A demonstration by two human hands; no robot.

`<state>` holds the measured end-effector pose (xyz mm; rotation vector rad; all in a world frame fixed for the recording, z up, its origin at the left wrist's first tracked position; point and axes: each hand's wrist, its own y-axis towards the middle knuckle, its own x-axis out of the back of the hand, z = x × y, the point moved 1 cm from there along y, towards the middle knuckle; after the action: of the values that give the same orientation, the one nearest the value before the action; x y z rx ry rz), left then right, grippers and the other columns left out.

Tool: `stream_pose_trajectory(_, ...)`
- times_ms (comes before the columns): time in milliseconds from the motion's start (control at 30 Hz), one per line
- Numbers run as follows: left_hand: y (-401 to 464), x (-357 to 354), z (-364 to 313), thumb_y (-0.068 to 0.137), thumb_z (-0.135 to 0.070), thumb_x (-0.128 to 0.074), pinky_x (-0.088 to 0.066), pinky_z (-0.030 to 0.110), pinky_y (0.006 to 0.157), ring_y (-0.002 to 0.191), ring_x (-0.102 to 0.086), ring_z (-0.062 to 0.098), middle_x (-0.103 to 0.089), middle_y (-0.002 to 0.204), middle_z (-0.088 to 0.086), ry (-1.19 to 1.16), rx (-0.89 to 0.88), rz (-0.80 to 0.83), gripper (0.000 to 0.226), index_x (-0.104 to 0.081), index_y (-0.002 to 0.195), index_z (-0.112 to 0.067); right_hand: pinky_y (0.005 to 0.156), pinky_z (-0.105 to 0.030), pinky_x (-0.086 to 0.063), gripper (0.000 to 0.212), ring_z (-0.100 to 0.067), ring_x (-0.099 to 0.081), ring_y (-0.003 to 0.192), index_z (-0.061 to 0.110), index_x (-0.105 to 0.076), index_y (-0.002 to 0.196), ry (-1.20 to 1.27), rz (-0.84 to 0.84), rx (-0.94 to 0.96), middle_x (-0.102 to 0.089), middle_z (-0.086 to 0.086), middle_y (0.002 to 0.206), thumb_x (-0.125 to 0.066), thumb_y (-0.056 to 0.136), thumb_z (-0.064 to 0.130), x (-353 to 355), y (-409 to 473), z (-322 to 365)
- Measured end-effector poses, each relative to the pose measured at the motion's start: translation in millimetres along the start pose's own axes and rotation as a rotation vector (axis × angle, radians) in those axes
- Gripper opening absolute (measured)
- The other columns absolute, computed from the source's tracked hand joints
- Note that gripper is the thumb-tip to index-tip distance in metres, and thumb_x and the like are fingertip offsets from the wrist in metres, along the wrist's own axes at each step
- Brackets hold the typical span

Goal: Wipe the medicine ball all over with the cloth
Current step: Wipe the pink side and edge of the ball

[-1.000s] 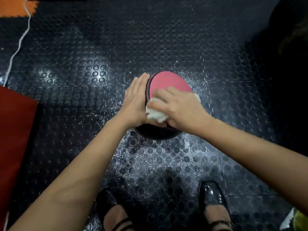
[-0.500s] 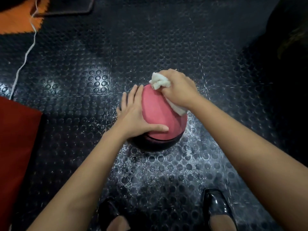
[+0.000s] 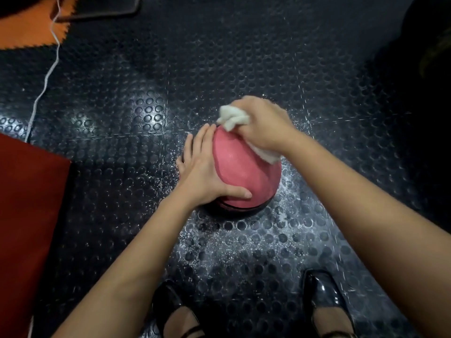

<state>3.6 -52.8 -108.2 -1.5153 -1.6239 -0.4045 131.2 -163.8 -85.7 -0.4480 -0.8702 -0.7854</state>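
A black rubber floor (image 3: pixel 244 57) with raised round studs fills the view, dusted with white powder specks (image 3: pixel 244 245) near its middle. A dark red mat (image 3: pixel 26 215) lies along the left edge, an orange toothed foam tile (image 3: pixel 26 32) at the top left corner, crossed by a thin white cord (image 3: pixel 46 76). Two glossy black strapped shoes (image 3: pixel 322 298) stand at the bottom edge.

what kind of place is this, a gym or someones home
Most likely a gym or workout room. The floor is black studded rubber, a medicine ball sits on it, and an orange foam tile and a red mat lie at the left.
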Motion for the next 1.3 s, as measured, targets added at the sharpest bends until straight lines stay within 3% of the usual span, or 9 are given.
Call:
stream_pose_trajectory(67,-2,-2,3,0.035,-0.070,-0.081,-0.004,0.060,0.118,0.148,0.014,0.015,0.008,0.161,-0.013,0.004,0.000,0.001,0.155,0.007,0.155,-0.023,0.076,-0.036,-0.043,0.011,-0.022,-0.059,0.097,0.032,-0.061,0.095,-0.051,0.048,0.113,-0.060,0.011,0.099,-0.056,0.085,0.032,-4,-4,14)
stream_pose_trajectory(267,-3,-2,0,0.036,-0.067,-0.084,0.000,0.062,0.118,0.148,0.016,0.015,0.010,0.161,-0.016,0.015,-0.011,0.008,0.153,0.005,0.155,-0.028,0.080,-0.038,-0.048,0.011,-0.017,-0.060,0.089,0.028,-0.065,0.090,0.102,-0.002,-0.136,-0.067,0.010,0.092,-0.061,0.082,0.036,7,2,-16)
stream_pose_trajectory(400,-2,-1,3,0.040,-0.064,-0.086,0.001,0.057,0.119,0.148,0.017,0.014,0.013,0.160,-0.014,0.012,0.006,0.008,0.154,0.010,0.154,-0.024,0.074,-0.033,-0.041,0.010,-0.018,-0.058,0.094,0.031,-0.061,0.093,-0.062,0.013,0.061,-0.064,0.011,0.100,-0.056,0.085,0.031,-8,2,18)
stream_pose_trajectory(533,-6,2,10,0.032,-0.075,-0.073,-0.002,0.059,0.119,0.148,0.015,0.013,0.011,0.160,-0.017,-0.030,-0.020,0.007,0.153,0.007,0.154,-0.031,0.080,-0.041,-0.050,0.004,-0.020,-0.063,0.089,0.034,-0.064,0.077,0.175,0.011,-0.098,-0.067,0.009,0.087,-0.063,0.080,0.035,1,1,-11)
stream_pose_trajectory(700,-2,3,11,0.034,-0.078,-0.071,-0.002,0.063,0.117,0.147,0.017,0.014,0.014,0.159,-0.020,-0.006,-0.029,0.004,0.151,0.008,0.154,-0.031,0.084,-0.047,-0.052,0.006,-0.020,-0.066,0.090,0.019,-0.070,0.085,0.378,-0.010,-0.182,-0.072,0.001,0.090,-0.072,0.079,0.018,0,-1,-43)
stream_pose_trajectory(833,-10,-7,5,0.048,-0.083,-0.063,0.005,0.067,0.114,0.145,0.028,0.020,0.028,0.155,-0.020,0.214,-0.161,0.010,0.142,0.020,0.151,-0.034,0.083,-0.048,-0.051,0.011,-0.024,-0.065,0.090,0.020,-0.069,0.084,0.319,0.039,-0.191,-0.071,0.002,0.087,-0.070,0.077,0.028,-2,16,-40)
stream_pose_trajectory(933,-9,-10,3,0.042,-0.076,-0.077,0.004,0.069,0.113,0.145,0.027,0.022,0.023,0.157,-0.018,0.256,-0.142,0.003,0.151,0.018,0.152,-0.032,0.082,-0.040,-0.049,0.003,-0.023,-0.062,0.094,0.030,-0.064,0.083,0.136,0.004,-0.181,-0.068,0.007,0.093,-0.063,0.081,0.032,-1,15,-30)
stream_pose_trajectory(1167,2,-1,-2,0.038,-0.061,-0.088,-0.006,0.072,0.111,0.148,0.018,0.020,0.013,0.159,-0.019,0.177,-0.071,0.003,0.154,0.008,0.154,-0.029,0.066,-0.033,-0.043,0.025,-0.019,-0.058,0.088,0.031,-0.062,0.109,-0.068,-0.137,0.150,-0.056,0.007,0.107,-0.058,0.086,0.023,-11,-58,4)
stream_pose_trajectory(1300,5,-4,-7,0.039,-0.062,-0.088,-0.006,0.075,0.109,0.148,0.017,0.025,0.014,0.159,-0.017,0.215,-0.077,-0.003,0.154,0.008,0.154,-0.028,0.074,-0.034,-0.040,0.020,-0.024,-0.058,0.101,0.030,-0.062,0.105,-0.033,-0.116,-0.017,-0.059,0.005,0.107,-0.054,0.087,0.027,0,-10,-10)
